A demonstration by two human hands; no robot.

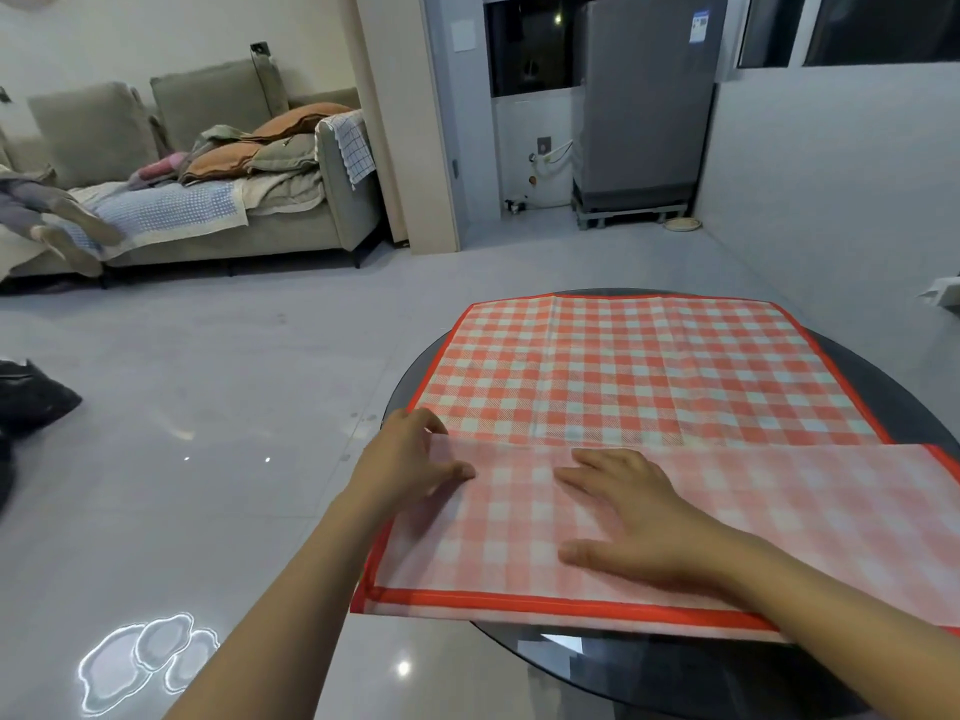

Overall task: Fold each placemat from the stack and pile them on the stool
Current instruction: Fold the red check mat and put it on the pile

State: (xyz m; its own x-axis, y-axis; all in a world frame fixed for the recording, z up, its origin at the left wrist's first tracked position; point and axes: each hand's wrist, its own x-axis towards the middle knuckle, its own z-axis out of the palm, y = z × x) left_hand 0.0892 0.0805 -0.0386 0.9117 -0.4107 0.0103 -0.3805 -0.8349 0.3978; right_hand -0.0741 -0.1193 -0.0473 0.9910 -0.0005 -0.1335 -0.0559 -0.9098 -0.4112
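The placemat (649, 376) runs off the right edge, and its folded flap covers the near part; the table (675, 667) beneath mostly hides.

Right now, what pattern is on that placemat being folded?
Red-and-white gingham checks with a solid red border on the placemat, seen in the head view.
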